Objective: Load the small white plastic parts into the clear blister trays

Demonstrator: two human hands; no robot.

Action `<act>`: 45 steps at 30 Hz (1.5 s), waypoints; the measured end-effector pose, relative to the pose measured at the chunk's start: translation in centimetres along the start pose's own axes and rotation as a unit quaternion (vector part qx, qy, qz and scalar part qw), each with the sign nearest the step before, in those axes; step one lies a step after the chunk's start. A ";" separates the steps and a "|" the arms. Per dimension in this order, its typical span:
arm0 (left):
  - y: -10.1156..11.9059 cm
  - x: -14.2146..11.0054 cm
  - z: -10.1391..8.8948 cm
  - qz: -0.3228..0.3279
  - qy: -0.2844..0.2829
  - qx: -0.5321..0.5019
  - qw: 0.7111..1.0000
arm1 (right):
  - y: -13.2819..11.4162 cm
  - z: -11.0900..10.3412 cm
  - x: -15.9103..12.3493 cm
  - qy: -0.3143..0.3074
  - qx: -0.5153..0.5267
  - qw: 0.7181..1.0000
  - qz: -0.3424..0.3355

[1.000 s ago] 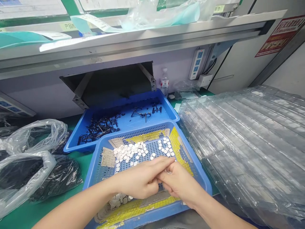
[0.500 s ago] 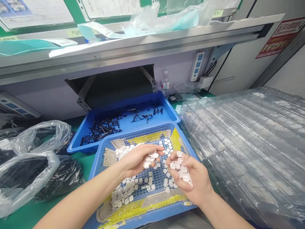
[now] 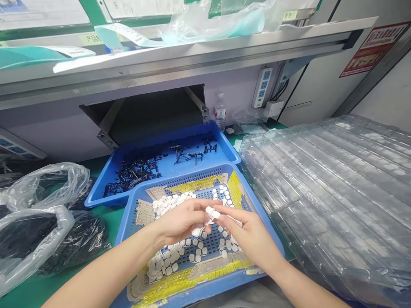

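Observation:
My left hand [image 3: 181,222] and my right hand [image 3: 248,233] meet above a blue perforated tray [image 3: 271,239]. Both are curled around small white square parts [image 3: 212,212], with some pinched between the fingertips where the hands touch. More of the same white parts [image 3: 170,203] lie loose on the tray floor, at its back and under my hands. Yellow tape strips [image 3: 195,184] patch the tray's bottom.
Behind it a second blue tray [image 3: 224,143] holds small black parts [image 3: 135,171]. Stacked clear blister trays [image 3: 337,184] fill the right side. Plastic bags [image 3: 38,214] of dark parts lie at left. A water bottle [image 3: 220,112] and power strip [image 3: 261,87] stand at the back wall.
A second ago my hands were low in the tray, gathering parts. They lifted apart holding handfuls, and now have come together again, fingertips touching.

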State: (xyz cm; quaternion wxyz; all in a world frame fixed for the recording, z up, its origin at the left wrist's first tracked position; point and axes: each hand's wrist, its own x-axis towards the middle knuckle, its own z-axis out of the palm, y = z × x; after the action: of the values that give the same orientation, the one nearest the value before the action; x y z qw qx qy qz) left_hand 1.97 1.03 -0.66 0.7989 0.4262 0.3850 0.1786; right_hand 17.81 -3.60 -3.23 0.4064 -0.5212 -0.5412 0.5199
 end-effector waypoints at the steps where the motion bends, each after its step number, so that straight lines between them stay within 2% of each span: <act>1: 0.0 0.0 -0.1 -0.010 0.002 0.011 1.000 | 0.1 -0.2 0.0 -0.007 -0.050 0.998 -0.045; 4: -0.2 0.0 -0.4 -0.030 -0.024 0.040 0.998 | 0.1 -0.9 0.0 -0.051 -0.178 0.972 -0.142; 7: -0.5 0.2 -0.5 -0.042 -0.051 0.031 0.997 | 0.1 -1.3 0.0 -0.103 -0.273 0.939 -0.184; 9: -0.8 0.2 -0.6 -0.052 -0.047 0.015 0.997 | 0.1 -1.3 0.0 -0.123 -0.304 0.923 -0.199; 15: -1.0 0.4 -0.7 -0.086 -0.028 0.016 0.996 | -0.2 -1.4 -0.2 -0.150 -0.331 0.908 -0.207; 19: -1.0 0.4 -0.8 -0.091 -0.058 0.025 0.994 | -0.3 -1.5 -0.4 -0.160 -0.363 0.900 -0.179; 23: -1.1 0.5 -0.9 -0.084 -0.078 0.018 0.993 | -0.2 -1.1 -0.5 -0.136 -0.389 0.893 -0.179; 29: -1.0 0.6 -0.3 -0.099 -0.075 0.019 0.992 | -0.2 -0.3 -0.4 -0.126 -0.502 0.837 -0.179; 32: -1.1 0.8 0.0 -0.092 -0.082 0.006 0.992 | -0.2 0.0 -0.2 -0.124 -0.524 0.825 -0.173; 36: -1.1 0.9 -0.1 -0.087 -0.088 0.002 0.992 | -0.1 0.1 -0.1 -0.128 -0.494 0.846 -0.154; 40: -1.1 0.8 -0.2 -0.066 -0.118 -0.024 0.991 | 0.1 -0.2 -0.1 -0.119 -0.388 0.910 -0.088; 43: -0.8 0.6 -0.2 -0.032 -0.093 -0.043 0.994 | 0.2 -0.5 -0.1 -0.075 -0.217 0.973 -0.038; 45: -0.6 0.6 -0.2 -0.011 -0.048 -0.052 0.997 | 0.0 -0.8 0.0 -0.064 -0.028 0.997 0.039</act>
State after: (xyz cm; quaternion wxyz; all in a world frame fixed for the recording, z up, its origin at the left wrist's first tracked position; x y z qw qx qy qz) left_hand 2.19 1.14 -1.46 0.8396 0.3875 0.3412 0.1689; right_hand 18.55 -3.48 -3.14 0.3354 -0.5190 -0.5595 0.5524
